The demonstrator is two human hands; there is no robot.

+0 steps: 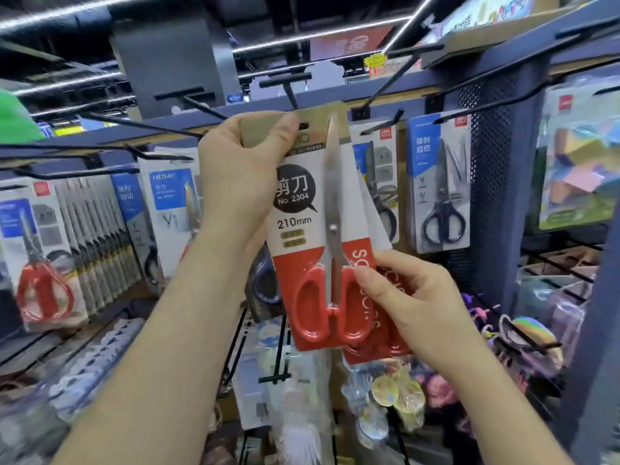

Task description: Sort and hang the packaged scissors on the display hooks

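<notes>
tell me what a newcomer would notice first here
The red-handled scissors pack is held up dead centre, marked No. 2304 and 210mm, with the left-hand grip on its top edge and the right-hand grip pinching its lower right side. Behind it a second red pack peeks out, and a black-handled scissors pack hangs on the rack to the right.

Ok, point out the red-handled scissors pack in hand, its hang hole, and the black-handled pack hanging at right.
red-handled scissors pack (294, 223): head view, white card by the 210mm print.
hang hole (303, 125): head view, dark slot at card top.
black-handled pack (444, 209): head view, where its handles meet.
</notes>
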